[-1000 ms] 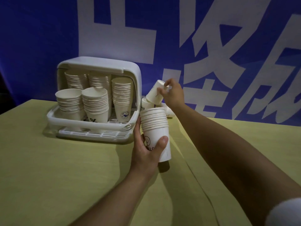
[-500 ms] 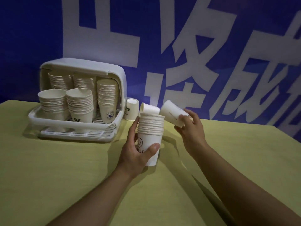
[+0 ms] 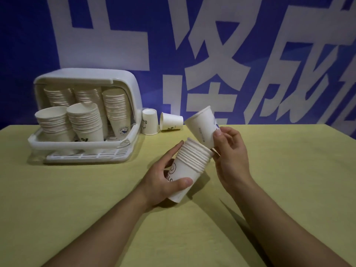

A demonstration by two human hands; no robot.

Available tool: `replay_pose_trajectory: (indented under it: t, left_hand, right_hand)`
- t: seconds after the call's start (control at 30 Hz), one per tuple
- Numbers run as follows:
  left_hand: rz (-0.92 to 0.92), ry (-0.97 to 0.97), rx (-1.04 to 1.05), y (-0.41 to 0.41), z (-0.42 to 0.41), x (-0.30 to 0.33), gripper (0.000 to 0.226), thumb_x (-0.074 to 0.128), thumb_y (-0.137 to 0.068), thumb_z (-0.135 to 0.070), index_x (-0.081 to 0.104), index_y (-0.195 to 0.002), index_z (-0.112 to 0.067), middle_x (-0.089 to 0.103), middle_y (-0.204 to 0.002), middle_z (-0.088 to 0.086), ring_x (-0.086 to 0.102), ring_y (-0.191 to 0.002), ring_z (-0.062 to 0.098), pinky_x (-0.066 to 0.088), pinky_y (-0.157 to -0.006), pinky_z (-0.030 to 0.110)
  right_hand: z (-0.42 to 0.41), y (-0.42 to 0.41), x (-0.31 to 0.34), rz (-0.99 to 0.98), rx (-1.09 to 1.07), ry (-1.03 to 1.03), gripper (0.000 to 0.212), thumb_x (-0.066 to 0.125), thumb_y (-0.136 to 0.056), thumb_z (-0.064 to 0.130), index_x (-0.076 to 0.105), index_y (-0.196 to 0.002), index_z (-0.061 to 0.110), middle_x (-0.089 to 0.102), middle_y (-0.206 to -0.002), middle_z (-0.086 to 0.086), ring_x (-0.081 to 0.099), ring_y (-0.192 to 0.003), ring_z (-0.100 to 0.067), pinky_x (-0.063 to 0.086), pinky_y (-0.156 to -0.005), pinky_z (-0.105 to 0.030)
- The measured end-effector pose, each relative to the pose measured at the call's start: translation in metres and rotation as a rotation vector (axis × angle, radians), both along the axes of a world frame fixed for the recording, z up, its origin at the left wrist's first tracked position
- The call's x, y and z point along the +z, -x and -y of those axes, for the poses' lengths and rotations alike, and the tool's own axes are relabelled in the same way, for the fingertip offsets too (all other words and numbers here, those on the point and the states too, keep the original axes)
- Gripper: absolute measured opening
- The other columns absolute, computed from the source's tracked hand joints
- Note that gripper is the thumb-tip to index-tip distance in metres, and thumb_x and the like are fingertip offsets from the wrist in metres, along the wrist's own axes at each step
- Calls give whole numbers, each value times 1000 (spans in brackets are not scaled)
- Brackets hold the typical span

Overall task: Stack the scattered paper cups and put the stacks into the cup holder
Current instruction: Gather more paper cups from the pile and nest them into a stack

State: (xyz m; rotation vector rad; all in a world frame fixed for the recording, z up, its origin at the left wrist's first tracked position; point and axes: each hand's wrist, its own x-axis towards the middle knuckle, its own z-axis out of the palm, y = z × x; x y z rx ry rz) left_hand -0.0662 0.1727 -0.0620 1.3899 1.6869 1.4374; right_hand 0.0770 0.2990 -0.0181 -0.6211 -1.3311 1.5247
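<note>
My left hand (image 3: pixel 163 182) grips a stack of white paper cups (image 3: pixel 189 166), tilted to the right above the table. My right hand (image 3: pixel 229 151) pinches a single white paper cup (image 3: pixel 202 126) by its base, its bottom touching the stack's open mouth. The white cup holder (image 3: pixel 82 143) stands at the back left, lid raised, with several stacks of cups (image 3: pixel 86 120) inside. Two loose cups remain behind: one upside down (image 3: pixel 149 122) beside the holder, one lying on its side (image 3: pixel 171 121).
The table wears a yellow-green cloth (image 3: pixel 77 209). A blue banner with large white characters (image 3: pixel 192 54) hangs right behind the table's far edge.
My right hand has brought the single cup from the back down to the mouth of the stack. My left hand has tilted the stack to the right.
</note>
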Motion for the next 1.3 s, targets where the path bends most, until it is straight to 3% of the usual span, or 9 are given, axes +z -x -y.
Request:
replay_pose_trajectory:
  t: [0.17, 0.33, 0.53, 0.77, 0.87, 1.0, 1.1, 1.2, 1.3]
  left_hand:
    - [-4, -2, -4, 0, 3, -1, 101, 81, -60, -61, 30, -147, -62, 57, -140, -17, 57, -126, 5, 53, -103, 45]
    - [-11, 0, -12, -1, 2, -1, 98, 80, -60, -58, 31, -145, -64, 60, -135, -18, 60, -121, 2, 56, -97, 36]
    - [80, -66, 130, 4, 1, -1, 99, 78, -60, -62, 28, -147, -61, 61, -136, -8, 62, -120, 13, 58, -93, 42]
    - [78, -43, 126, 1, 1, 0, 104, 78, -60, -63, 18, -145, -68, 51, -147, -2, 53, -130, 19, 54, -100, 52]
    - [79, -72, 160, 3, 1, -1, 106, 76, -63, -66, 8, -143, -73, 46, -152, 0, 51, -133, 21, 51, -101, 55]
    - [128, -158, 261, 5, 0, -4, 108, 73, -62, -66, 8, -148, -65, 54, -138, -7, 59, -120, 5, 57, -94, 40]
    - [166, -231, 404, 9, -3, -2, 109, 76, -66, -61, 13, -154, -53, 51, -128, -22, 57, -105, -14, 56, -86, 29]
    - [231, -269, 515, 11, -5, 0, 99, 81, -81, -40, 15, -155, -46, 45, -133, -10, 52, -89, -26, 47, -68, 5]
    - [273, -301, 529, 12, -9, 0, 97, 77, -77, -40, 19, -155, -43, 49, -131, -4, 51, -86, -32, 46, -63, 2]
  right_hand:
    - [10, 3, -8, 157, 32, -125, 35, 70, -82, 50, 54, -104, 29, 62, -113, -5, 63, -104, -22, 55, -82, -39]
    - [6, 0, -5, 254, 78, -249, 61, 59, -96, 39, 24, -145, 53, 57, -117, 2, 59, -108, -11, 47, -80, -25]
    - [-4, -1, -16, 350, 80, -385, 38, 51, -92, 55, 53, -129, 50, 59, -120, 14, 57, -109, 0, 51, -89, -27]
    - [-5, -2, -19, 411, 127, -436, 39, 51, -90, 54, 59, -127, 42, 58, -130, 14, 56, -118, -6, 54, -94, -39]
    - [1, -2, -16, 433, 110, -482, 41, 58, -90, 55, 46, -130, 51, 53, -126, 20, 54, -114, -3, 52, -85, -24]
    - [-6, 7, -18, 415, -8, -460, 38, 61, -95, 42, 46, -129, 48, 55, -121, 19, 58, -107, -4, 54, -80, -19]
    - [-32, 35, -19, 603, -50, -521, 30, 64, -96, 32, 55, -124, 36, 56, -127, 13, 58, -110, -9, 51, -83, -20]
    - [-64, 69, -18, 846, -8, -660, 43, 71, -92, 29, 55, -132, 32, 53, -137, 8, 54, -115, -12, 51, -95, -30]
    - [-92, 98, -14, 1001, -19, -839, 54, 73, -90, 27, 51, -138, 32, 48, -146, 4, 50, -127, -20, 44, -105, -37]
